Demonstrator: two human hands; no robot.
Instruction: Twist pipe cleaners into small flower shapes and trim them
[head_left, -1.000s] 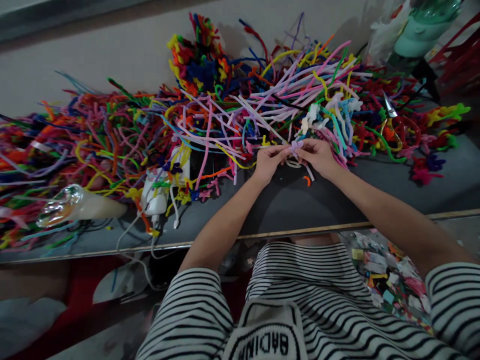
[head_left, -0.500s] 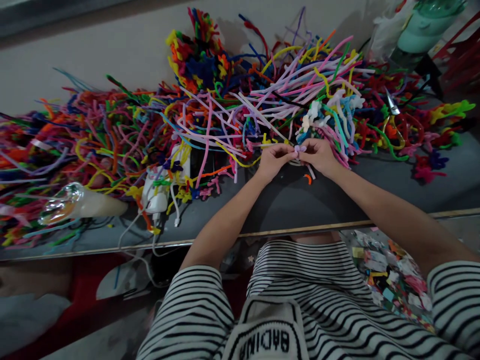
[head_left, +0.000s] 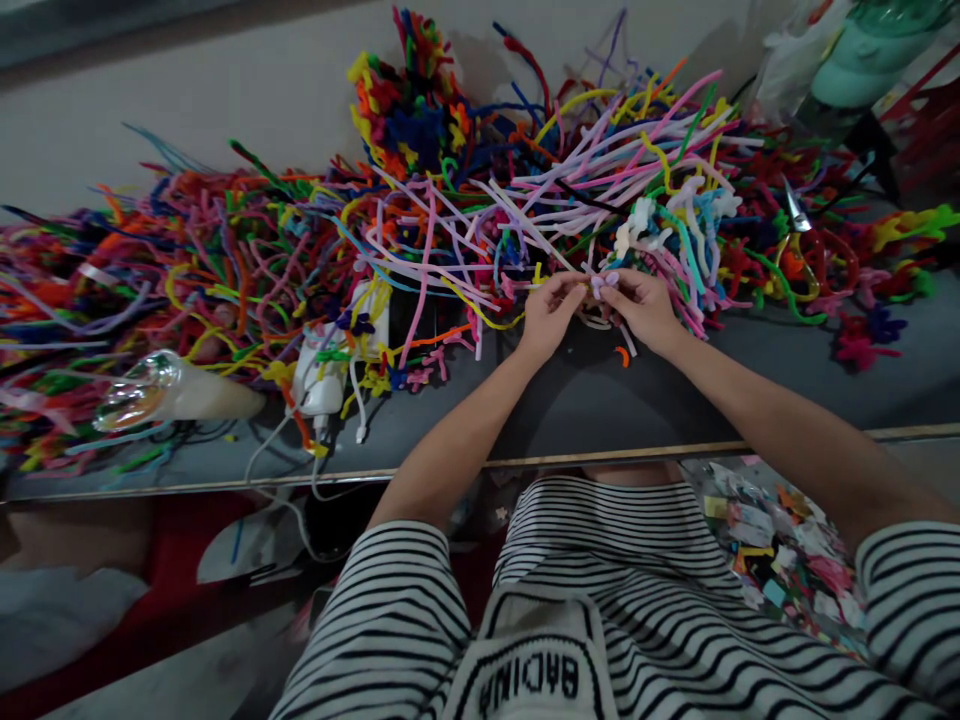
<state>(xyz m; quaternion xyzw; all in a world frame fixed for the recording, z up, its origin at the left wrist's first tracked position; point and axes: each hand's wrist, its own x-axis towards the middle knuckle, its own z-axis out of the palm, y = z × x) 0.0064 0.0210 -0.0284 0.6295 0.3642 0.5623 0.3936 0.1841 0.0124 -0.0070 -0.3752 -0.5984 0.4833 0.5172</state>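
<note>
Between my fingertips is a small lilac piece of bent pipe cleaner (head_left: 602, 283), looped somewhat like a flower. My right hand (head_left: 643, 305) pinches it from the right. My left hand (head_left: 553, 312) is closed with thumb and forefinger together at its left side; what exactly sits in that pinch is too small to make out. Just behind the hands lie long pale pink and lilac pipe cleaners (head_left: 592, 195) and a bunch of white, blue and green bent ones (head_left: 679, 225). A short orange scrap (head_left: 622, 356) rests on the table below.
A tangled heap of coloured pipe cleaners (head_left: 217, 250) stretches along the grey table (head_left: 600, 410). Gold-handled scissors (head_left: 799, 240) lie at the right. A white power strip with plugs (head_left: 319, 380) and a pale bottle-like object (head_left: 214, 392) are at the left. Scraps (head_left: 787, 540) cover the floor.
The view has shifted slightly, moving the scene to the right. My left fingertips have drawn a little away from the lilac piece, which has turned within my right pinch.
</note>
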